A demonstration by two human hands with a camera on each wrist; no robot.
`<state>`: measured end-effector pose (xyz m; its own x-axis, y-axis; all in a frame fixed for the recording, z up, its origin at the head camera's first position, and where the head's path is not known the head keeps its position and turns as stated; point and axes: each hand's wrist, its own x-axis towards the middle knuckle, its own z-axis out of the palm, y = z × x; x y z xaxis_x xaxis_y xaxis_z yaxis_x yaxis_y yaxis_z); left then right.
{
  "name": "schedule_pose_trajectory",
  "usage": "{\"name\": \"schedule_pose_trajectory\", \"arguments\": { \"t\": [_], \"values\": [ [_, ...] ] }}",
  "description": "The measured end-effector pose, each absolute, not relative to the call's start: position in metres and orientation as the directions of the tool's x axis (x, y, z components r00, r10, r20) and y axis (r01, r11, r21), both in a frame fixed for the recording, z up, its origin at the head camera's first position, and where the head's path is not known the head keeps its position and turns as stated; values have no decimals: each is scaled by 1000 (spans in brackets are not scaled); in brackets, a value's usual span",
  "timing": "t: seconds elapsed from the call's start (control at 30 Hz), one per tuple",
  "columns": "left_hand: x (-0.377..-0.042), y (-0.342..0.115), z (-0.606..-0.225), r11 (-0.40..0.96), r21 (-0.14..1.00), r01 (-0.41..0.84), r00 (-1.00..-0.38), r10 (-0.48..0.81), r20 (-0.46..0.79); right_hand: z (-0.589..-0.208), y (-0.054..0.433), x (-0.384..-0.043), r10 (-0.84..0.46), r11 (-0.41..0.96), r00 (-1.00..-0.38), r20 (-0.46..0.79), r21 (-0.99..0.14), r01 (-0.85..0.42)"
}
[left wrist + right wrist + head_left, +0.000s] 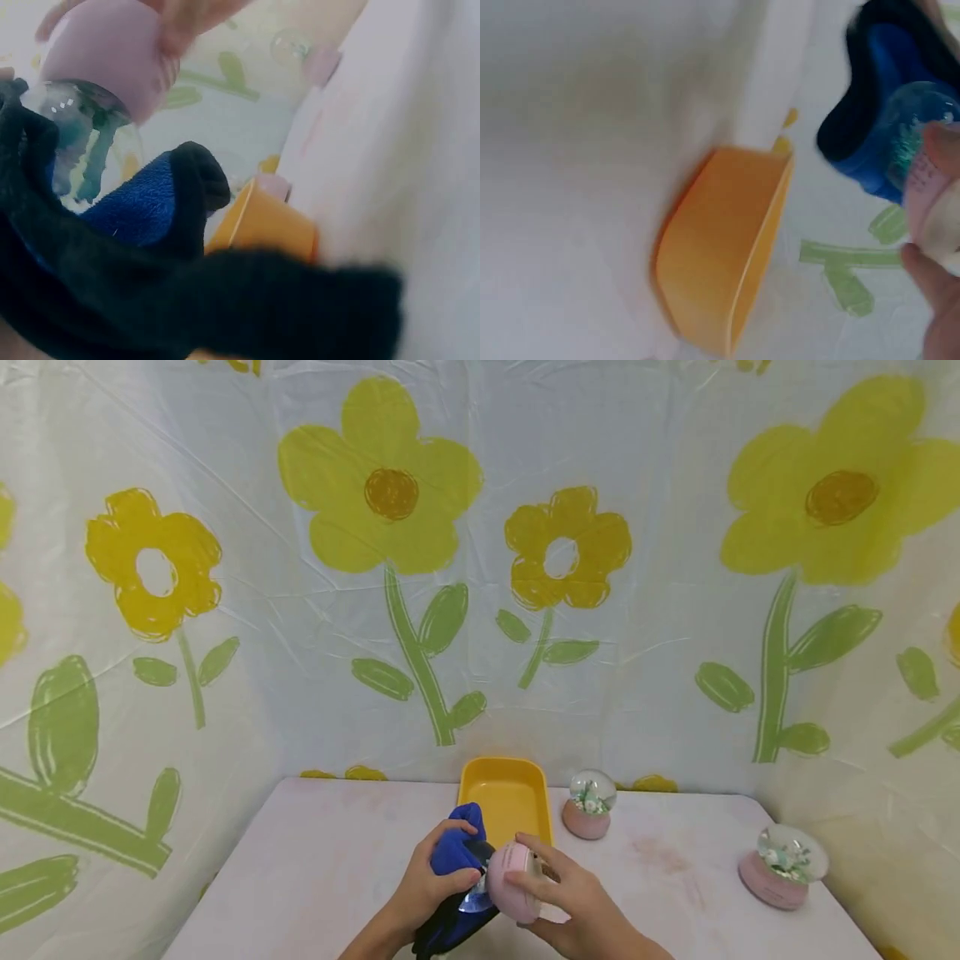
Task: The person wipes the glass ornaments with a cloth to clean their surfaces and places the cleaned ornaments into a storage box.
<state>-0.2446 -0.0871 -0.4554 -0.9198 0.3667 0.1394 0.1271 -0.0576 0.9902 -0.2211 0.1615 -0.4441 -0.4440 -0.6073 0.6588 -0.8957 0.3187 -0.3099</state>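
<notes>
My right hand [573, 897] grips a snow globe by its pink base [513, 881], the globe tipped on its side with the glass toward the left. Bunched in my left hand [431, 877] is a blue cloth with a black edge [453, 852], held against the clear glass ball. In the left wrist view the cloth [142, 202] wraps part of the glass [86, 142], and green and white shapes show inside it. The right wrist view has the glass [915, 120] resting in the fold of the cloth.
Behind my hands stands a yellow tray [510, 768]. Two more snow globes with pink bases are on the pale table [315, 852]: one globe [588, 806] right of the tray, another globe [783, 866] at the right edge. A flower-printed sheet [645, 635] hangs around the table.
</notes>
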Motion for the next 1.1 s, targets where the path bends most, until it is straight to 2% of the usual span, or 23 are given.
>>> {"name": "schedule_pose_trajectory", "arguments": {
  "t": [0.07,0.1,0.13,0.2,0.23,0.3,0.33,0.37,0.4,0.43,0.47,0.53,0.6,0.63,0.7,0.77,0.83,0.9,0.93,0.97,1.03,1.07,1.1],
  "values": [
    [-246,-86,-456,-54,982,182,-914,359,190,-441,162,-223,-559,220,-658,504,-676,-703],
    [-247,-86,-455,-49,975,219,-909,354,222,-439,161,-225,-531,149,-749,397,-826,-543],
    [-246,-86,-456,-42,966,255,-903,346,254,-438,161,-225,-502,74,-819,277,-930,-360],
    [-246,-85,-456,-36,947,320,-888,337,313,-435,159,-225,-444,-37,-894,57,-998,-45],
    [-246,-85,-457,-39,939,343,-882,330,336,-433,158,-225,-423,-64,-906,-11,-997,42],
    [-246,-85,-457,-39,927,372,-878,309,365,-433,155,-224,-407,-76,-913,-19,-996,54],
    [-246,-85,-457,-40,926,374,-880,299,369,-434,154,-222,-399,-47,-917,14,-999,6],
    [-247,-85,-457,-40,927,372,-884,290,367,-436,153,-220,-399,-10,-912,93,-995,-97],
    [-247,-85,-456,-39,930,365,-890,281,360,-438,152,-219,-410,51,-889,204,-968,-245],
    [-247,-84,-456,-36,937,348,-898,273,344,-440,151,-218,-432,127,-840,328,-900,-416],
    [-247,-84,-455,-33,942,334,-905,267,331,-442,151,-217,-463,213,-766,446,-782,-585],
    [-248,-83,-454,-47,955,293,-917,270,295,-446,152,-219,-538,362,-543,645,-405,-839],
    [-248,-82,-453,-81,965,250,-923,281,263,-448,154,-223,-600,408,-292,745,-30,-913],
    [-247,-82,-454,-94,969,227,-927,284,245,-449,155,-224,-621,410,-220,752,73,-909],
    [-246,-80,-456,-117,973,197,-932,285,223,-452,157,-225,-632,402,-167,757,136,-906],
    [-245,-78,-460,-119,975,188,-937,276,215,-454,159,-225,-609,390,-260,749,-2,-921],
    [-245,-77,-466,-105,975,194,-940,265,215,-456,161,-224,-553,353,-453,699,-296,-888],
    [-245,-76,-473,-101,972,214,-935,267,233,-455,162,-223,-495,253,-690,529,-671,-696],
    [-246,-75,-475,-91,968,234,-930,269,251,-454,162,-223,-464,192,-788,404,-823,-535],
    [-247,-75,-477,-85,962,260,-923,271,273,-452,162,-224,-441,115,-853,278,-925,-361],
    [-251,-76,-480,-66,942,329,-903,268,335,-448,161,-228,-410,-5,-910,52,-998,-55],
    [-254,-76,-480,-56,930,362,-894,260,364,-446,160,-230,-401,-35,-916,-18,-999,35],
    [-257,-77,-480,-48,920,388,-887,252,387,-445,159,-232,-395,-44,-917,-48,-997,71]
  ]
}}
